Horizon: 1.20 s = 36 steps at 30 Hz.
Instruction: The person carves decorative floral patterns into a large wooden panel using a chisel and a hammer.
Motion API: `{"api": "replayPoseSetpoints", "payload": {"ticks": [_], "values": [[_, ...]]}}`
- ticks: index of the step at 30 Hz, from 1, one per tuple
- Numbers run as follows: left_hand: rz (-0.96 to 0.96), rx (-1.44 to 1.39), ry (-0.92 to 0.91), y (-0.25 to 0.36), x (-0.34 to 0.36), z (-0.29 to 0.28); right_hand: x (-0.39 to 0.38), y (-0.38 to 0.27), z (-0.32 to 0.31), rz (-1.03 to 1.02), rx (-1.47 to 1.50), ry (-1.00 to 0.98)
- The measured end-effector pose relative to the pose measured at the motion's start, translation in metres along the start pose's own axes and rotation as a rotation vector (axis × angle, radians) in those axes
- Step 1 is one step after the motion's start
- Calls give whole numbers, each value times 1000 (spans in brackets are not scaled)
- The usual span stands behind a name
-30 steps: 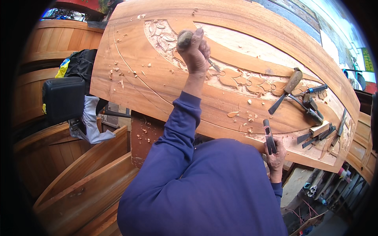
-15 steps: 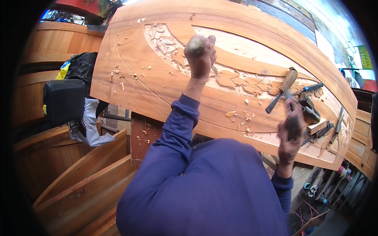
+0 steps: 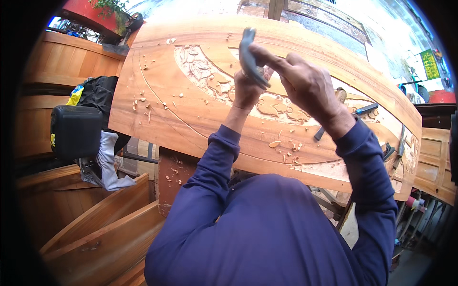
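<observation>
A wide wooden panel (image 3: 162, 112) lies in front of me, with a curved band of carved leaves and scrolls (image 3: 198, 64). My left hand (image 3: 244, 93) is closed on an upright chisel over that band; the hammer hides its handle end and the hand hides its blade. Wrapped round a hammer (image 3: 248, 57), my right hand (image 3: 310, 83) holds the dark curved head right above the left fist. Whether the head touches the chisel I cannot tell. Behind my right wrist lies another wood-handled chisel (image 3: 340, 94), partly covered, near a blue-handled tool (image 3: 366, 108).
Wood shavings (image 3: 275, 143) are scattered over the panel. More dark tools (image 3: 400, 151) lie at its right end. A black case (image 3: 76, 131) sits beyond the panel's left edge, above curved wooden boards (image 3: 102, 217). A panelled door (image 3: 433, 157) stands at the far right.
My right hand has come up and left from beside the tools at the right, bringing the hammer over my left fist. The left hand stays closed in nearly the same place. The view has shifted slightly.
</observation>
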<state>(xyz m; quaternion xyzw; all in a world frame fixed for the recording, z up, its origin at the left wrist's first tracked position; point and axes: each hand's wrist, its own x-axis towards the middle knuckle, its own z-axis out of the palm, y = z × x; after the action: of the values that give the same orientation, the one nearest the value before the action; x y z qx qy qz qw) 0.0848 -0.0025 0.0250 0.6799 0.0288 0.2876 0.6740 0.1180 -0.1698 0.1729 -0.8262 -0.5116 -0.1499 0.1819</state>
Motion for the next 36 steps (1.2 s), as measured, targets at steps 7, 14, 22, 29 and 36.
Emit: {"api": "replayPoseSetpoints", "payload": {"ticks": [7, 14, 22, 29, 36], "values": [[-120, -331, 32, 38, -3, 14, -23, 1, -4, 112, -81, -72], [-384, -329, 156, 9, 40, 17, -42, 15, -17, 290, 343, 208], [-129, -493, 179, 23, -13, -4, -40, 19, -51, 463, 331, 402], [-323, -357, -95, 25, 25, 5, 16, 20, -90, 227, 413, 565], [-271, -399, -141, 17, 7, -5, 26, 31, -120, 146, 356, 765]]}}
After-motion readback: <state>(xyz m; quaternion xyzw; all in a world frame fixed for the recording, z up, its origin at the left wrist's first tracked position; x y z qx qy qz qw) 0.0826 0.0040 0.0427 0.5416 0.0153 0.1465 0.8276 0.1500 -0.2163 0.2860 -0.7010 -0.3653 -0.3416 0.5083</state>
